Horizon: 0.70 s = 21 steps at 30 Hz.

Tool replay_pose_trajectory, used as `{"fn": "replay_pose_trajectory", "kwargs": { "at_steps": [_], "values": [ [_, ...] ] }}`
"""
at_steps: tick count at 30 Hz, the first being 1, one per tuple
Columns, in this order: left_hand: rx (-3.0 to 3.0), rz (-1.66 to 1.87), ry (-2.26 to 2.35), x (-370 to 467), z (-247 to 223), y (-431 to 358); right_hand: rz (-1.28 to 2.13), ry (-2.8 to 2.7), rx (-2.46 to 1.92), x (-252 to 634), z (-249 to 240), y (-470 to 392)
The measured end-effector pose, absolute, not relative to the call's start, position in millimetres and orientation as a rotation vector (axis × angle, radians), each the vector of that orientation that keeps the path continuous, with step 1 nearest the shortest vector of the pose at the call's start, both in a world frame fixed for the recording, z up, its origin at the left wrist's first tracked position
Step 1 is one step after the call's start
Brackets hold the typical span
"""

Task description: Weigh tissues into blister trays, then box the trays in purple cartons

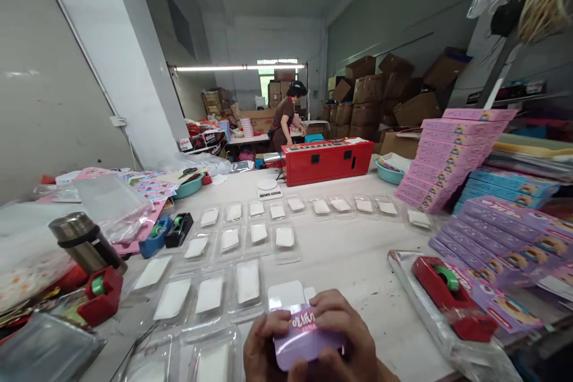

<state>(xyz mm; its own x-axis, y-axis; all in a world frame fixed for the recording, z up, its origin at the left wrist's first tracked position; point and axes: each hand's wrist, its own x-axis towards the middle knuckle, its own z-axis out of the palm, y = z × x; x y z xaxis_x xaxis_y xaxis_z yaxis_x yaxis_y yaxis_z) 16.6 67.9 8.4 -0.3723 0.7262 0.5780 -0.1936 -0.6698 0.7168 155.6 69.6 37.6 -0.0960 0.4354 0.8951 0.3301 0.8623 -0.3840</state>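
Near the bottom centre, my left hand (263,346) and my right hand (347,334) are both closed around a small purple box (301,343) with pink lettering. A white inner flap (286,295) stands up at the box's far side. Left of the hands, clear plastic trays (210,295) holding white rectangular pieces (248,282) lie in rows on the pale table (331,256). What is inside the box is hidden.
Red tape dispensers (101,295) sit at both sides, beside a steel flask (87,242) at left. Pink (447,158) and purple boxes (505,239) are stacked at right. A red machine (329,163) and a scale (269,190) stand ahead; beyond, a person (284,116) bends over another table.
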Motion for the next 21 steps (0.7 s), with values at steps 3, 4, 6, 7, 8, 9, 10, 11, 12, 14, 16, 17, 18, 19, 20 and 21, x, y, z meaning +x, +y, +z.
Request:
{"fn": "replay_pose_trajectory", "kwargs": {
  "at_steps": [3, 4, 6, 7, 8, 9, 10, 11, 12, 14, 16, 17, 18, 19, 20, 21],
  "values": [
    [1.394, 2.072, 0.793, 12.5, 15.3, 67.8, 0.266, -1.617, -0.696, 154.6, 51.7, 61.4],
    [1.517, 2.050, 0.776, 10.4, 17.8, 68.3, 0.286, -1.590, -0.713, 153.8, 53.8, 59.7],
    [1.731, 1.988, 0.726, 5.6, 22.0, 70.2, 0.316, -1.564, -0.723, 151.6, 55.4, 57.9],
    [1.799, 1.953, 0.698, 3.1, 23.4, 71.3, 0.332, -1.563, -0.719, 150.6, 55.4, 57.7],
    [1.838, 1.919, 0.674, 0.5, 24.3, 72.5, 0.340, -1.566, -0.713, 149.7, 54.9, 57.8],
    [1.866, 1.888, 0.643, -2.2, 24.6, 73.6, 0.333, -1.572, -0.702, 149.1, 53.8, 58.3],
    [1.889, 1.863, 0.614, -4.8, 24.3, 74.8, 0.310, -1.582, -0.688, 148.9, 52.2, 59.1],
    [1.920, 1.844, 0.584, -7.4, 23.3, 76.0, 0.274, -1.595, -0.672, 149.1, 49.8, 60.1],
    [1.958, 1.828, 0.557, -10.0, 21.7, 77.3, 0.233, -1.609, -0.656, 149.8, 46.8, 61.3],
    [2.034, 1.795, 0.513, -14.1, 16.4, 79.7, 0.159, -1.634, -0.638, 152.1, 39.2, 63.7],
    [2.084, 1.765, 0.508, -16.0, 9.1, 80.8, 0.122, -1.648, -0.647, 154.9, 31.3, 65.5],
    [2.090, 1.754, 0.524, -15.8, 5.1, 80.4, 0.117, -1.651, -0.654, 156.1, 27.8, 66.0],
    [2.081, 1.750, 0.552, -14.8, 1.2, 79.4, 0.118, -1.649, -0.661, 156.8, 25.1, 66.2],
    [2.064, 1.748, 0.584, -13.1, -2.3, 77.9, 0.121, -1.643, -0.662, 157.0, 23.1, 66.3],
    [2.047, 1.750, 0.614, -11.1, -4.9, 76.1, 0.127, -1.628, -0.660, 156.6, 22.0, 66.3],
    [2.036, 1.751, 0.631, -8.9, -6.5, 74.3, 0.130, -1.606, -0.655, 155.7, 21.6, 66.4]
  ]
}}
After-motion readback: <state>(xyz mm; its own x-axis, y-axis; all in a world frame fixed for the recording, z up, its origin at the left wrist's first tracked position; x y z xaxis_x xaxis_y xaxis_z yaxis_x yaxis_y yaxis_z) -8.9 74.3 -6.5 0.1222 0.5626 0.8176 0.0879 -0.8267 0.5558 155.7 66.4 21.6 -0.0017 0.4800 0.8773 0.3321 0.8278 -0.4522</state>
